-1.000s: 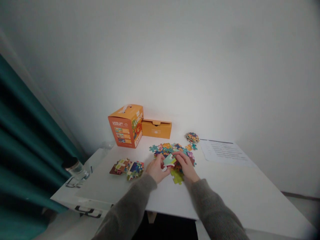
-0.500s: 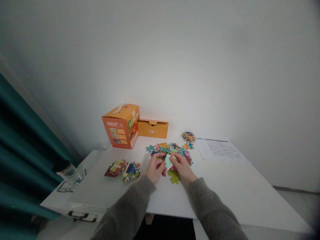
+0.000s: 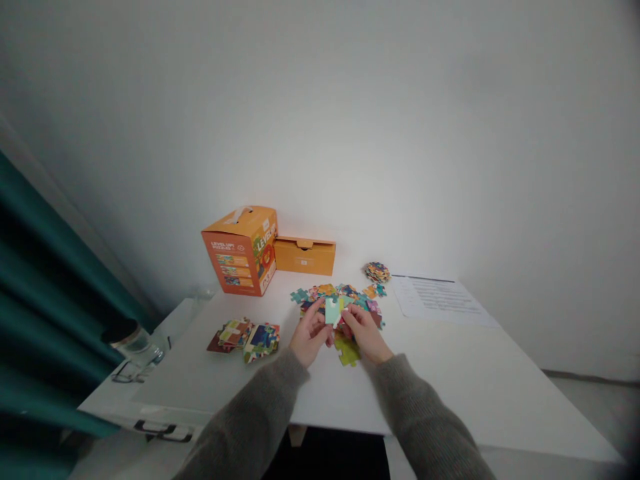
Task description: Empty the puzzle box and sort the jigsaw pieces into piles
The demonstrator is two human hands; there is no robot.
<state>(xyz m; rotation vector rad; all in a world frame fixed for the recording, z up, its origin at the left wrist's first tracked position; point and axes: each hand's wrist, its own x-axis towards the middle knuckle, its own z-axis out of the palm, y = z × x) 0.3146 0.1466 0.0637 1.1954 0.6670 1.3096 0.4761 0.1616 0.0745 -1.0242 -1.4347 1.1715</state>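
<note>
My left hand (image 3: 311,333) pinches a pale green puzzle piece (image 3: 332,311) by its left side. At the piece's right side, the fingers of my right hand (image 3: 364,331) are closed on a piece with yellow-green and white parts; whether the two are joined I cannot tell. Below the hands lies an olive-green puzzle piece (image 3: 348,351), partly covered by my right hand. Behind them spreads a heap of colourful puzzle pieces (image 3: 327,291), partly hidden by my fingers.
Two piles of puzzle pieces (image 3: 263,341) lie on the left of the white table (image 3: 440,373). An orange puzzle box (image 3: 239,257), an orange carton (image 3: 305,258), a round stack of pieces (image 3: 377,272) and a printed sheet (image 3: 440,300) stand or lie farther back. A glass jar (image 3: 137,347) is at far left.
The pale green piece has turned more upright and shifted slightly left and up in my fingers. A yellow-green part now shows beside it. The view has moved slightly.
</note>
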